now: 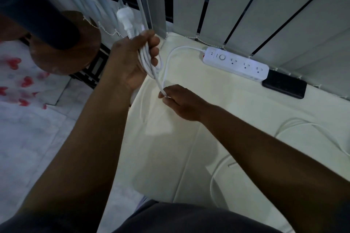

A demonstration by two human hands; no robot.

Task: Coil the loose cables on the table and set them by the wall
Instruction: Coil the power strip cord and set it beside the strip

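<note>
My left hand (130,58) is closed around several loops of a white power cable (146,56), with its white plug (125,20) sticking up above my fist. My right hand (180,101) pinches the same cable just below the loops, at the table's left side. From there the cable (170,56) arcs up and right into a white power strip (236,63) lying by the vertical blinds. A thinner white cable (306,125) lies loose on the cream tablecloth at the right, and another strand (214,178) curves near my right forearm.
A black flat device (284,86) lies right of the power strip against the blinds (246,5). A round wooden stool (66,43) with a dark cylinder (37,9) stands left of the table. The cream tablecloth (189,138) covers the table; its left edge drops to the floor.
</note>
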